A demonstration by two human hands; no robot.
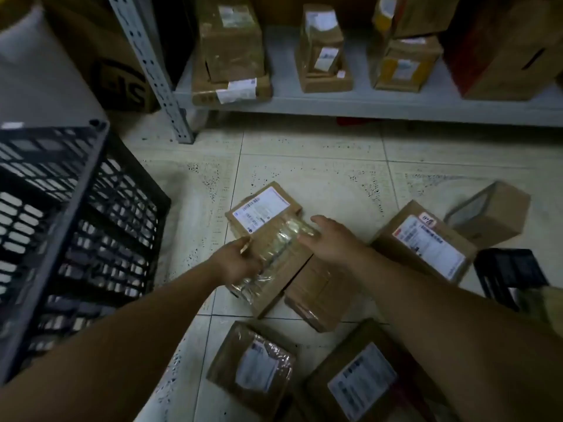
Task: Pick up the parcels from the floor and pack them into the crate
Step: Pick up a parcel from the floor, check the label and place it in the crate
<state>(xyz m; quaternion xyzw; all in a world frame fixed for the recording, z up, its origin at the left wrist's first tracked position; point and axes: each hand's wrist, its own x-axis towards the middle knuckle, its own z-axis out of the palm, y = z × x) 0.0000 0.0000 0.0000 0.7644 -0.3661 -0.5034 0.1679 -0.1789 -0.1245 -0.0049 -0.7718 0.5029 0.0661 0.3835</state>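
A flat cardboard parcel (pixel 268 226) with a white label and shiny tape lies on the tiled floor at centre. My left hand (pixel 237 261) grips its near left edge, thumb on top. My right hand (pixel 327 240) lies on its right side with fingers fairly straight. Several other taped parcels lie around: one under my right wrist (pixel 316 292), one at right (pixel 426 242), a small box (pixel 490 214) far right, and two near me (pixel 253 365) (pixel 359 382). The black slatted crate (pixel 70 226) stands at left.
A grey metal shelf (pixel 365 102) at the back holds several cardboard boxes, with its upright post (pixel 152 68) beside the crate. A second dark crate corner (pixel 508 275) shows at the right edge. Bare tiled floor (pixel 320 166) lies between the shelf and the parcels.
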